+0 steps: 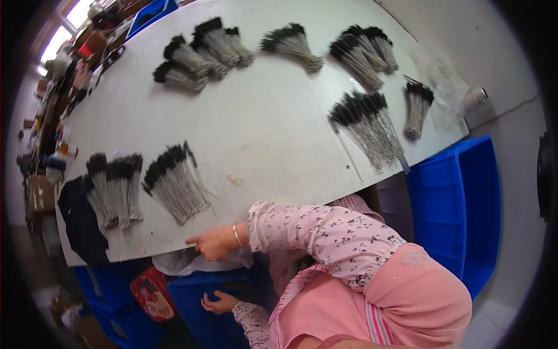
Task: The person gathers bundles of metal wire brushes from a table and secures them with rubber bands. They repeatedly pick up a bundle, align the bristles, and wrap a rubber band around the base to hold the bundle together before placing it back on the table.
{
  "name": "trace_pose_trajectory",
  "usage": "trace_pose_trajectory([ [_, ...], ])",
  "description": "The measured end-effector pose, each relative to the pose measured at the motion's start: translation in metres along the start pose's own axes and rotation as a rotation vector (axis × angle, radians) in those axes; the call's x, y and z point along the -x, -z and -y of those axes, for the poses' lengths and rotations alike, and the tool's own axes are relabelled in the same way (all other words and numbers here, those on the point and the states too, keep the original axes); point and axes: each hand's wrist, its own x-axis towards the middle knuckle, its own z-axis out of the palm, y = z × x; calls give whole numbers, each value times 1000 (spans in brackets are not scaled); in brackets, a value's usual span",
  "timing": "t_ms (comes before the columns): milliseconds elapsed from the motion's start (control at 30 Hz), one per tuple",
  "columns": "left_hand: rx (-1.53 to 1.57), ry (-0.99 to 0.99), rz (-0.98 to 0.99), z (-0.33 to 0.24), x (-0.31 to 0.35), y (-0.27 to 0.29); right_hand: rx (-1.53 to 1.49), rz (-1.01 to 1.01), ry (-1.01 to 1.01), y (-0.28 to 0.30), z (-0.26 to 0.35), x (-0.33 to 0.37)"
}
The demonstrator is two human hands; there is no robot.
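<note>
Right grip (212, 241) flat on the near edge of the table (261, 139), fingers stretched out and close together, clamped on nothing, resting just above a crumpled white plastic bag (174, 263) that hangs below the edge. Left grip (220, 302) lower down, below the table, fingers half curled against a blue crate (200, 323); cannot tell whether holding anything. Nearest to the right grip, a fanned bundle of thin black-tipped brushes (177, 183), near but not touching. Further left, a second bundle (113, 189) beside a dark cloth (81, 224). More bundles (369, 125) spread across the far side. Another blue crate (465, 203) on the grey floor at the right, and a bright window (67, 26) in the far corner.
</note>
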Motion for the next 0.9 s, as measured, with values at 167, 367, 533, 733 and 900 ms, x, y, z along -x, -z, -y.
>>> trace_pose_trajectory([
  [167, 324, -154, 165, -50, 3, 3, 31, 18, -39, 5, 5, 3],
  [367, 495, -126, 369, -76, 59, -4, 17, -138, 10, -1, 1, -1],
  [533, 450, -106, 406, -81, 70, -12, -372, -152, -164, 16, 11, 6],
  [733, 155, 93, 432, 11, 85, -25, -706, -622, -433, 124, -4, 88],
  [900, -66, 353, 347, 58, 98, -29, 149, -920, -966, 167, -115, 263],
])
